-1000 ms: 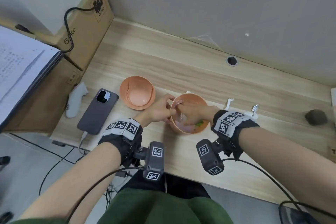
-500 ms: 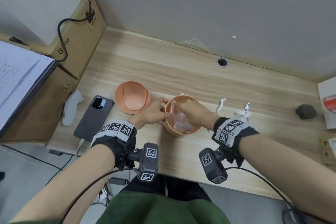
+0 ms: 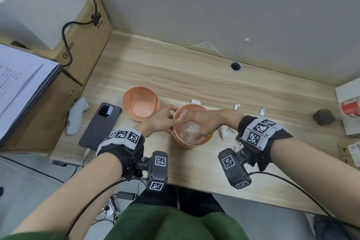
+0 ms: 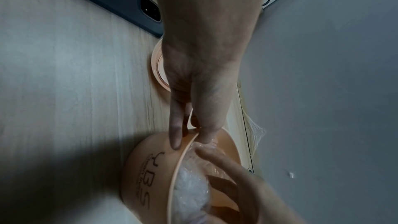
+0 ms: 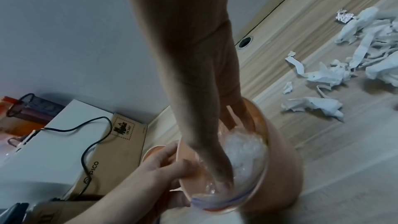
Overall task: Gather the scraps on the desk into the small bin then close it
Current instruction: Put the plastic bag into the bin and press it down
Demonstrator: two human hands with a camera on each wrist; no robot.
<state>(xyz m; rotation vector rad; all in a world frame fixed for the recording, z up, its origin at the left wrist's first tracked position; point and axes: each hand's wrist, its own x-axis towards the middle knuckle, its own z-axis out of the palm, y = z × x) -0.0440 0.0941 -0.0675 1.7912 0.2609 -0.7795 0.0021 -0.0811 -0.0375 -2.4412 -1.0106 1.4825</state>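
The small orange bin (image 3: pixel 194 143) stands open on the wooden desk, with clear crumpled plastic (image 3: pixel 190 129) inside it. My left hand (image 3: pixel 173 121) pinches the bin's left rim (image 4: pixel 183 156), thumb inside and fingers outside. My right hand (image 3: pixel 196 122) reaches into the bin from the right, its fingers (image 5: pixel 237 117) spread and pressing on the plastic (image 5: pixel 245 151). The orange lid (image 3: pixel 141 103) lies upside down to the left of the bin. White paper scraps (image 3: pixel 224 132) lie just right of the bin, with others (image 3: pixel 195 101) behind it, as well as a foil scrap (image 3: pixel 262 112).
A dark phone (image 3: pixel 100 124) and a white controller (image 3: pixel 76 116) lie left of the lid. Cardboard boxes (image 3: pixel 85 45) with a cable stand at the far left. A dark round lump (image 3: pixel 324 116) and a white box (image 3: pixel 348 107) sit at the right. A cable hole (image 3: pixel 235 66) is near the wall.
Both hands stay at the bin. My right hand's fingers have shifted over the plastic inside it, and my left hand keeps hold of the rim.
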